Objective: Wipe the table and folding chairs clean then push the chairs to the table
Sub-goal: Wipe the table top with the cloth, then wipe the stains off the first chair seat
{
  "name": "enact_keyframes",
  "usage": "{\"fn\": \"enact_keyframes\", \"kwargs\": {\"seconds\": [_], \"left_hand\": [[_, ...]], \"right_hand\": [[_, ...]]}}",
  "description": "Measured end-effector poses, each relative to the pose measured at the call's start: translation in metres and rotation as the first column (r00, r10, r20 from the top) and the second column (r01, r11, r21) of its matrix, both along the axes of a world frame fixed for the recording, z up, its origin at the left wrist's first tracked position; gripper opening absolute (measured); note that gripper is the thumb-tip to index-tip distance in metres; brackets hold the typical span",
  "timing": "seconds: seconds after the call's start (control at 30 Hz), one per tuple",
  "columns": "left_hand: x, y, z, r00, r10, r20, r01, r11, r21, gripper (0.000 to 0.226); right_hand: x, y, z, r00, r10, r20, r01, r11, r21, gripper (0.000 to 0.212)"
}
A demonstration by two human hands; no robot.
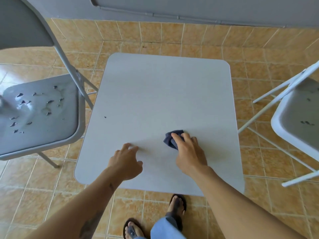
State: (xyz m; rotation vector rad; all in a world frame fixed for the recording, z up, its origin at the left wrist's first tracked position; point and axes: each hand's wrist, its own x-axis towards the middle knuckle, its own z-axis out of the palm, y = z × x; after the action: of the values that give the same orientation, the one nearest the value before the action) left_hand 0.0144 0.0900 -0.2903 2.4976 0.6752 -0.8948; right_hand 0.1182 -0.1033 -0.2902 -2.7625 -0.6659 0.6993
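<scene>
A square light grey table [160, 94] stands in front of me. My right hand [189, 153] presses a crumpled dark blue cloth [170, 138] onto the table's near right part. My left hand [126, 161] rests beside it on the table, fingers spread, holding nothing. A small dark speck [105, 117] lies on the table's left side. A grey folding chair [43, 114] stands to the left, its seat strewn with several dark bits and wet smears. At the right edge a white-framed folding chair [296, 121] also has dark bits on its seat.
The floor is tan tile [172, 37], with a grey wall [172, 7] at the far side. My feet in dark sandals [177, 206] stand at the table's near edge. Both chairs stand apart from the table, with gaps of floor between.
</scene>
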Motion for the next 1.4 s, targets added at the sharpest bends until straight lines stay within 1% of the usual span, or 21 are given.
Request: {"fn": "enact_keyframes", "kwargs": {"seconds": [0.07, 0.17, 0.23, 0.3, 0.37, 0.47, 0.57, 0.63, 0.77, 0.87, 0.97, 1.03, 1.1, 1.13, 1.2, 1.23, 1.33, 1.4], "left_hand": [[0.000, 0.008, 0.005, 0.996, 0.086, 0.007, -0.085, 0.993, -0.078, 0.062], [0.009, 0.015, 0.014, 0.987, 0.143, 0.067, -0.135, 0.984, -0.115, 0.056], [0.022, 0.025, 0.028, 0.968, 0.211, 0.132, -0.194, 0.972, -0.134, 0.053], [0.032, 0.022, 0.036, 0.955, 0.239, 0.178, -0.211, 0.964, -0.161, 0.050], [0.031, 0.038, 0.049, 0.922, 0.307, 0.235, -0.267, 0.945, -0.188, 0.048], [0.014, 0.080, 0.067, 0.853, 0.418, 0.312, -0.374, 0.907, -0.192, 0.046], [-0.016, 0.137, 0.079, 0.763, 0.517, 0.388, -0.493, 0.854, -0.168, 0.045], [-0.036, 0.179, 0.081, 0.712, 0.548, 0.439, -0.544, 0.826, -0.147, 0.043], [-0.077, 0.258, 0.064, 0.662, 0.566, 0.491, -0.594, 0.796, -0.117, 0.047], [-0.118, 0.315, 0.037, 0.685, 0.536, 0.494, -0.607, 0.794, -0.020, 0.058], [-0.161, 0.375, 0.007, 0.701, 0.567, 0.433, -0.648, 0.760, 0.054, 0.070], [-0.185, 0.413, -0.012, 0.740, 0.560, 0.373, -0.630, 0.771, 0.092, 0.078], [-0.198, 0.449, -0.031, 0.823, 0.488, 0.290, -0.542, 0.828, 0.143, 0.086], [-0.202, 0.465, -0.041, 0.862, 0.440, 0.250, -0.485, 0.860, 0.158, 0.089], [-0.207, 0.491, -0.059, 0.908, 0.364, 0.207, -0.397, 0.906, 0.148, 0.094], [-0.208, 0.500, -0.066, 0.916, 0.348, 0.200, -0.376, 0.917, 0.129, 0.096], [-0.214, 0.517, -0.085, 0.912, 0.356, 0.206, -0.378, 0.922, 0.082, 0.096], [-0.219, 0.519, -0.093, 0.922, 0.335, 0.196, -0.357, 0.930, 0.085, 0.092]], "right_hand": [[-0.003, 0.007, 0.007, 0.999, 0.028, -0.023, -0.027, 0.998, 0.053, 0.076], [0.001, 0.018, 0.019, 0.999, 0.040, -0.014, -0.038, 0.993, 0.111, 0.078], [0.019, 0.033, 0.034, 0.997, 0.076, 0.020, -0.078, 0.990, 0.116, 0.078], [0.026, 0.037, 0.042, 0.997, 0.065, 0.039, -0.069, 0.991, 0.111, 0.078], [0.029, 0.060, 0.051, 0.992, 0.112, 0.052, -0.118, 0.986, 0.115, 0.077], [0.023, 0.114, 0.063, 0.979, 0.192, 0.070, -0.201, 0.967, 0.154, 0.076], [0.008, 0.181, 0.072, 0.955, 0.281, 0.090, -0.294, 0.931, 0.214, 0.075], [-0.007, 0.225, 0.074, 0.941, 0.321, 0.110, -0.339, 0.907, 0.249, 0.073], [-0.041, 0.310, 0.064, 0.927, 0.356, 0.115, -0.374, 0.885, 0.279, 0.072], [-0.074, 0.380, 0.050, 0.900, 0.421, 0.116, -0.436, 0.851, 0.293, 0.068], [-0.116, 0.452, 0.034, 0.875, 0.470, 0.118, -0.483, 0.822, 0.303, 0.066], [-0.142, 0.500, 0.021, 0.866, 0.487, 0.113, -0.497, 0.814, 0.300, 0.068], [-0.162, 0.542, 0.001, 0.850, 0.515, 0.108, -0.526, 0.821, 0.222, 0.070], [-0.171, 0.559, -0.012, 0.836, 0.541, 0.096, -0.549, 0.825, 0.133, 0.071], [-0.187, 0.584, -0.039, 0.790, 0.611, 0.047, -0.609, 0.791, -0.058, 0.073], [-0.192, 0.592, -0.051, 0.767, 0.641, 0.031, -0.635, 0.765, -0.107, 0.074], [-0.199, 0.610, -0.079, 0.719, 0.691, 0.067, -0.686, 0.722, -0.090, 0.076], [-0.199, 0.610, -0.094, 0.715, 0.692, 0.100, -0.689, 0.721, -0.068, 0.075]]}}
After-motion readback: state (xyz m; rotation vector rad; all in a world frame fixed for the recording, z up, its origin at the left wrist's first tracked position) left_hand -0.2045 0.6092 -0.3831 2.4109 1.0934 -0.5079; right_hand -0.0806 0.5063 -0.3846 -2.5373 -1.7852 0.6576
